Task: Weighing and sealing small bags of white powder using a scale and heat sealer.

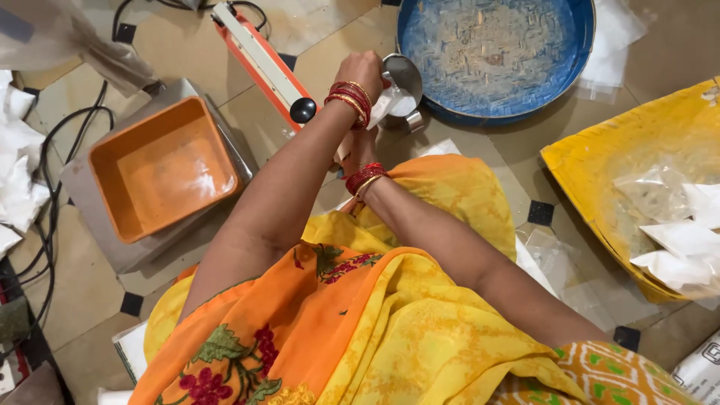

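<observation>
Head view, left hand fingers curled around steel cup, right hand fingers hidden, grip unclear

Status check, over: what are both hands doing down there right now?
Left hand grips steel cup, tipped over small clear bag. Right hand holds the bag from below. Blue tray just beyond; orange heat sealer close alongside.

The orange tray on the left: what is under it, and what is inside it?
The orange tray sits on a grey platform, apparently a scale. Inside shows only bare orange bottom with glare. The platform's top beneath the tray is covered.
</observation>
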